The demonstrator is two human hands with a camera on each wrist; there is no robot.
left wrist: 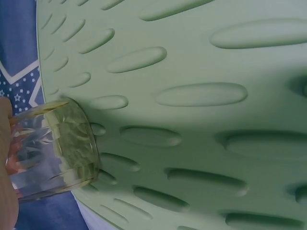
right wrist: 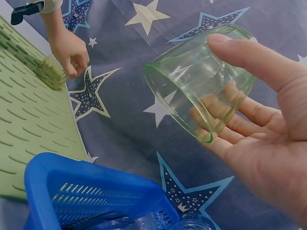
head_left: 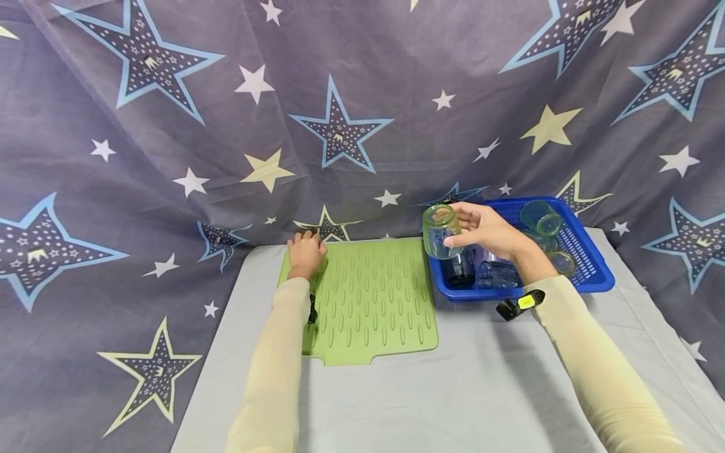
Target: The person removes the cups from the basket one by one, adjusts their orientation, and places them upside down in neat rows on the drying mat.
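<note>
At the far left corner of the green ridged mat is my left hand, gripping a clear, faintly yellow drinking glass. That glass stands mouth down, its rim at the mat; the hand hides it in the head view. My right hand holds a pale green drinking glass up above the left end of the blue basket. Thumb on one side and fingers on the other, it grips the green glass, whose mouth points downward at a tilt.
Several glasses lie in the basket, among them a green one at the back and a dark blue one near the left. Right beside the mat, the basket stands on a white-covered table. A star-patterned curtain hangs behind both.
</note>
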